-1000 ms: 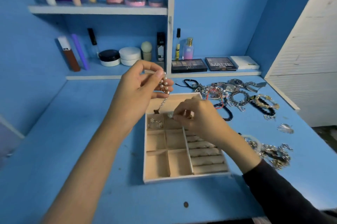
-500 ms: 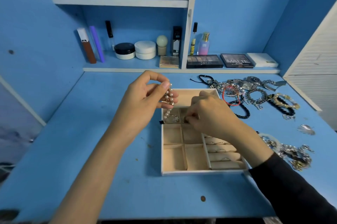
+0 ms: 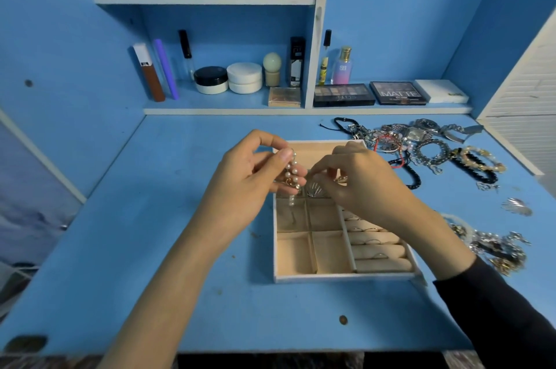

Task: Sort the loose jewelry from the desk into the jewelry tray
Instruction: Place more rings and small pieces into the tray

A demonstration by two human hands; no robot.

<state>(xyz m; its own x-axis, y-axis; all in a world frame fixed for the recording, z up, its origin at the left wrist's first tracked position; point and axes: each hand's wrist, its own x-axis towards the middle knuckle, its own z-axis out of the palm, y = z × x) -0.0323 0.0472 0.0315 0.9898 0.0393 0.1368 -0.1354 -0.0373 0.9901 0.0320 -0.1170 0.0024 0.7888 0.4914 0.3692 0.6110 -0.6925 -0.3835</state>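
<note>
Left grip (image 3: 252, 179) pinches a pearl strand (image 3: 291, 171) that hangs upright, its tail reaching a left cell of the tray (image 3: 331, 278) below. Right grip (image 3: 358, 185), just beside, pinches a shell (image 3: 316, 188) over the next cell. Loose jewelry (image 3: 421, 146) lies beyond, rightward.

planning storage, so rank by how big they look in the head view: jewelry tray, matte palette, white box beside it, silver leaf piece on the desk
1. jewelry tray
2. matte palette and white box: look about alike, both farther back, so not ranked apart
3. silver leaf piece
</note>
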